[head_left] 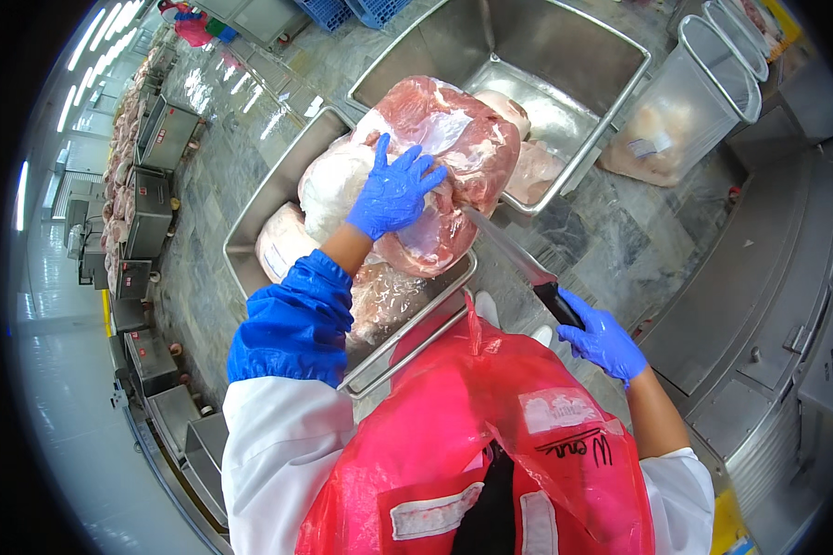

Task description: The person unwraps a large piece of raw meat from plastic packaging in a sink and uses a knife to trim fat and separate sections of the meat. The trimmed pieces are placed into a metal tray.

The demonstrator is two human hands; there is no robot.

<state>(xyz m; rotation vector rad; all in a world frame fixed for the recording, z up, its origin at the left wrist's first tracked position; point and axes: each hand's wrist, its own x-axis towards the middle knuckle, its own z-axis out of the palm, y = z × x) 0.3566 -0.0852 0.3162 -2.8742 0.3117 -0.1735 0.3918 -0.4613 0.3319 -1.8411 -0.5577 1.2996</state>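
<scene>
A large cut of raw meat (467,139), pink with white fat, lies over the near metal bin and reaches toward the far one. On its top rests my left hand (389,191), blue-gloved, with the fingers spread flat against the surface. My right hand (603,335), also gloved in blue, is closed round the black handle of a knife (518,254). The blade points up and left, its tip at the meat's right edge; whether it has gone in I cannot tell. More meat (389,301) sits lower in the near bin (241,231).
Beyond stands a second metal bin (611,46) with some meat pieces inside. At the right is a clear plastic bag on a metal frame (685,129), beside steel equipment (759,305). Several meat-filled bins (148,217) line the left. Blue crates (375,11) stand at the back.
</scene>
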